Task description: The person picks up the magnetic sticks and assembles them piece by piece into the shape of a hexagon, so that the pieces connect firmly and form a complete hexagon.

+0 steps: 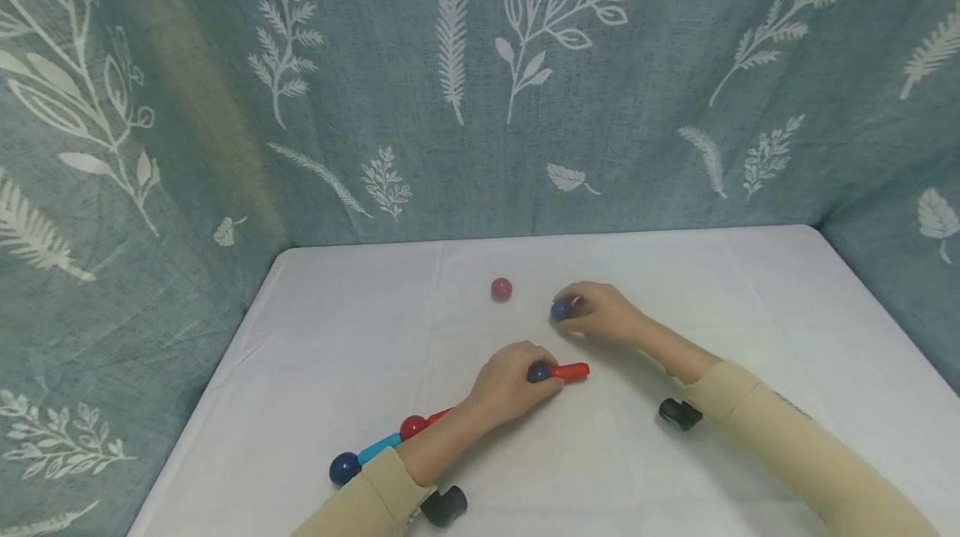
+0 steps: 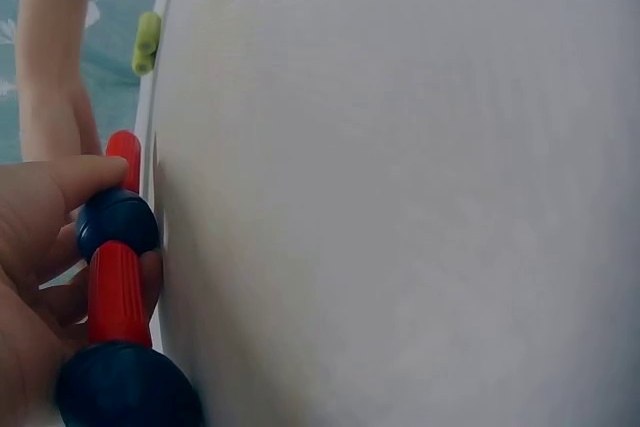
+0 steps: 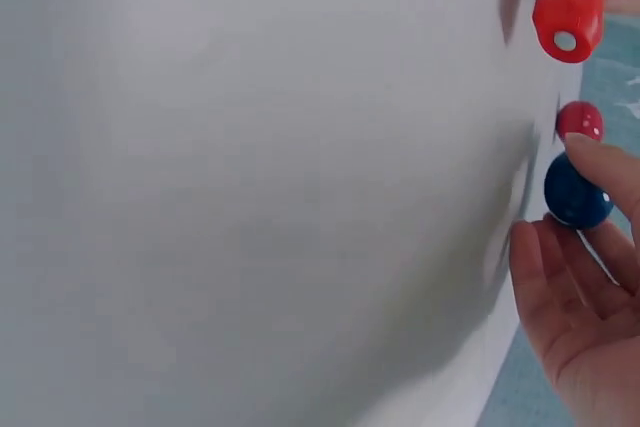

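Observation:
My left hand (image 1: 510, 383) grips a blue ball (image 1: 539, 371) with a red rod (image 1: 572, 371) pointing right from it. In the left wrist view, another red rod (image 2: 118, 292) joins this ball to a dark blue ball (image 2: 128, 387) closer to the camera. Farther back along the line, partly under my left forearm, lie a red ball (image 1: 412, 427), a light blue rod (image 1: 378, 448) and a blue end ball (image 1: 345, 468). My right hand (image 1: 600, 312) pinches a separate blue ball (image 1: 561, 310) between thumb and fingers, apart from the red rod's free end.
A loose red ball (image 1: 501, 289) sits on the white table (image 1: 337, 312), left of my right hand. Yellow-green pieces (image 2: 146, 42) show near the edge in the left wrist view. A patterned green curtain (image 1: 420, 103) hangs behind and beside the table.

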A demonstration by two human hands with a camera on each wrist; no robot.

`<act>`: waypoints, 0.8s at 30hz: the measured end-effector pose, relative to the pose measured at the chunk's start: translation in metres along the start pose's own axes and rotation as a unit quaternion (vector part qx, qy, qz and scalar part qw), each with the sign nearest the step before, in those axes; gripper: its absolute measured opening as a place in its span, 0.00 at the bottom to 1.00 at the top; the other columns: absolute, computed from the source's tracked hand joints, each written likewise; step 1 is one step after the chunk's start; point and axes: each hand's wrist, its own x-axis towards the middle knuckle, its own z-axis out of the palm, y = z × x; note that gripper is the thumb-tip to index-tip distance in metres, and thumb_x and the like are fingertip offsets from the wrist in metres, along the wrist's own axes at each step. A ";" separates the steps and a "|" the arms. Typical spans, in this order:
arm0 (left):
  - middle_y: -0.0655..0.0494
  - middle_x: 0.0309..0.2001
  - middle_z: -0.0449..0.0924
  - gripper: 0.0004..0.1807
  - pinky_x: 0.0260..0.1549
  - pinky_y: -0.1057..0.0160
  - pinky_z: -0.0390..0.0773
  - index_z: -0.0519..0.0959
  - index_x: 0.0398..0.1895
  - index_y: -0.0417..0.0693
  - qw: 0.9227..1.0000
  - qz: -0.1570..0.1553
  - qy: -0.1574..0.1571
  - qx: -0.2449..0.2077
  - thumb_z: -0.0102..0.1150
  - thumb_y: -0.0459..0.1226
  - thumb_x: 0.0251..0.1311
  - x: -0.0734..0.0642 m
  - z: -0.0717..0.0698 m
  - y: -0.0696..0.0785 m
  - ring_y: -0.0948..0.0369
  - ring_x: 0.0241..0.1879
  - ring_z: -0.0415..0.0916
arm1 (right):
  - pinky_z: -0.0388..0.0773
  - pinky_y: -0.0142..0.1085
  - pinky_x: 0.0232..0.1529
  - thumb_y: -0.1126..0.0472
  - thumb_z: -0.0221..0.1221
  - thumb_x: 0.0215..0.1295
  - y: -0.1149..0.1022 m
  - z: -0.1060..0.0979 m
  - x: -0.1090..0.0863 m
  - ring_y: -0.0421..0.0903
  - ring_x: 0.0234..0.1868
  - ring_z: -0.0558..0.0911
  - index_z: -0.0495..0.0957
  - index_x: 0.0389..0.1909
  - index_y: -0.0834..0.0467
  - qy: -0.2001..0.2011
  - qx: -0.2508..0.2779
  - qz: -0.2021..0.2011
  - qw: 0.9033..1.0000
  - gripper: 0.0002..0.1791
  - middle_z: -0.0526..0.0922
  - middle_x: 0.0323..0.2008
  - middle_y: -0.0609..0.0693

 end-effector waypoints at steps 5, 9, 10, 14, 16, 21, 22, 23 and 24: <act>0.59 0.36 0.83 0.09 0.43 0.64 0.76 0.85 0.38 0.49 1.000 -0.002 0.008 0.002 0.69 0.40 0.55 0.000 0.000 -0.002 0.62 0.39 0.77 | 0.80 0.39 0.42 0.61 0.68 0.57 0.010 -0.006 -0.030 0.51 0.45 0.82 0.78 0.52 0.62 -0.014 0.025 0.015 0.999 0.22 0.82 0.45 0.54; 0.58 0.36 0.83 0.09 0.42 0.63 0.76 0.85 0.38 0.49 1.000 -0.006 0.014 0.001 0.69 0.40 0.55 0.001 0.000 -0.003 0.61 0.38 0.77 | 0.80 0.39 0.44 0.60 0.69 0.57 0.015 -0.008 -0.051 0.50 0.47 0.81 0.78 0.52 0.59 -0.024 0.038 0.022 0.999 0.22 0.82 0.45 0.50; 0.58 0.36 0.83 0.09 0.42 0.63 0.76 0.85 0.38 0.49 1.000 -0.008 0.015 0.002 0.69 0.40 0.55 0.002 0.000 -0.003 0.61 0.38 0.77 | 0.80 0.38 0.44 0.60 0.69 0.56 0.015 -0.008 -0.055 0.49 0.47 0.80 0.78 0.52 0.59 -0.027 0.041 0.021 0.999 0.22 0.82 0.45 0.49; 0.58 0.35 0.82 0.09 0.42 0.63 0.76 0.85 0.38 0.49 1.000 -0.016 0.017 0.003 0.70 0.40 0.54 0.003 -0.001 -0.004 0.61 0.37 0.77 | 0.80 0.35 0.43 0.59 0.70 0.56 0.013 -0.007 -0.065 0.46 0.45 0.80 0.79 0.51 0.58 -0.035 0.048 0.001 0.998 0.21 0.81 0.43 0.47; 0.59 0.35 0.82 0.09 0.42 0.63 0.75 0.85 0.39 0.50 1.000 -0.019 0.016 0.007 0.70 0.40 0.55 0.004 -0.002 -0.004 0.62 0.37 0.76 | 0.80 0.33 0.43 0.59 0.70 0.55 0.012 -0.006 -0.067 0.45 0.44 0.80 0.79 0.50 0.58 -0.036 0.052 -0.007 0.998 0.21 0.81 0.42 0.47; 0.59 0.34 0.81 0.10 0.40 0.63 0.75 0.85 0.39 0.50 1.000 -0.018 0.013 0.008 0.69 0.41 0.55 0.005 -0.002 -0.003 0.62 0.35 0.74 | 0.80 0.32 0.43 0.61 0.70 0.55 0.010 -0.003 -0.070 0.46 0.44 0.81 0.79 0.50 0.58 -0.037 0.055 -0.012 0.998 0.21 0.81 0.42 0.46; 0.59 0.34 0.81 0.10 0.40 0.63 0.75 0.85 0.39 0.50 1.000 -0.017 0.013 0.008 0.69 0.41 0.55 0.005 -0.002 -0.003 0.62 0.35 0.74 | 0.80 0.32 0.43 0.62 0.70 0.55 0.010 -0.002 -0.070 0.46 0.45 0.81 0.78 0.50 0.58 -0.038 0.057 -0.013 0.998 0.20 0.81 0.42 0.47; 0.59 0.34 0.81 0.09 0.40 0.64 0.74 0.85 0.39 0.50 1.000 -0.016 0.013 0.007 0.69 0.41 0.55 0.005 -0.001 -0.003 0.63 0.34 0.74 | 0.80 0.32 0.43 0.62 0.70 0.56 0.010 -0.002 -0.070 0.46 0.45 0.81 0.78 0.50 0.59 -0.040 0.058 -0.013 0.997 0.20 0.81 0.42 0.47; 0.59 0.34 0.81 0.10 0.40 0.63 0.74 0.85 0.39 0.50 1.000 -0.015 0.013 0.007 0.69 0.41 0.55 0.005 -0.001 -0.003 0.63 0.34 0.74 | 0.80 0.32 0.43 0.62 0.70 0.56 0.010 -0.001 -0.070 0.46 0.45 0.81 0.78 0.49 0.59 -0.041 0.059 -0.013 0.997 0.20 0.81 0.42 0.47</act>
